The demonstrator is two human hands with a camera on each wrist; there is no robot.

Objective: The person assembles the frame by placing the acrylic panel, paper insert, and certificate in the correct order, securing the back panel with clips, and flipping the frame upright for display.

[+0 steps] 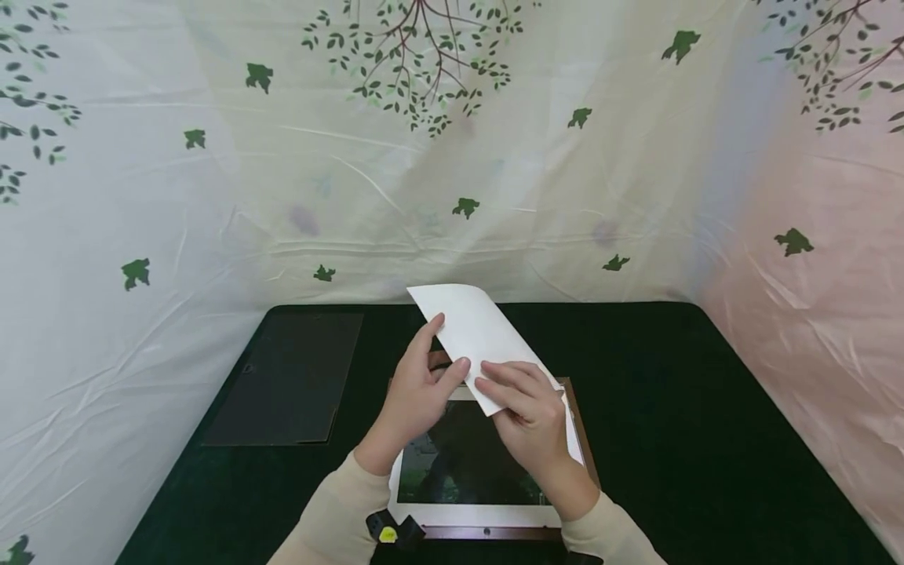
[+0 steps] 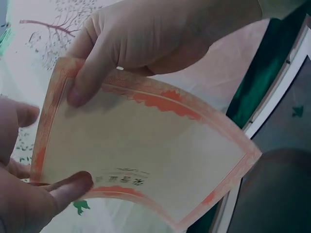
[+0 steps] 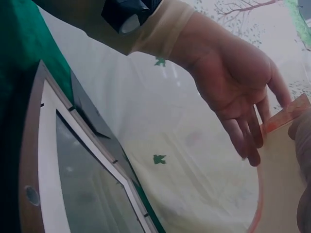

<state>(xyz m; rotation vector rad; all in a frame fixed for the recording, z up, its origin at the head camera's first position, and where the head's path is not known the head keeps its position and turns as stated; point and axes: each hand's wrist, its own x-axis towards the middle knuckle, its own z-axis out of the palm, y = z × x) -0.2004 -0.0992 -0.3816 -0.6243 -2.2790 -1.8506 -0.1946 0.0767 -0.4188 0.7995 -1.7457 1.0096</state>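
Note:
A certificate [image 1: 476, 322] is held up, bent into a curve, its plain white side toward the head view. Its other side in the left wrist view shows an orange-red ornamental border and small print. My right hand [image 1: 530, 420] pinches it by the near right edge, fingers on the white side, thumb [image 2: 81, 91] on the printed side. Along the left edge, my left hand [image 1: 413, 392] touches it with fairly straight, spread fingers. Below both hands lies a picture frame [image 1: 487, 515], brown outside with a white inner border around a dark, reflecting pane.
A flat dark board [image 1: 282, 384] lies on the dark green tabletop [image 1: 678, 424], left of the frame. Behind the table hangs a pale cloth [image 1: 395, 212] printed with leaves and branches. A black wrist strap [image 1: 395, 530] sits on the left sleeve.

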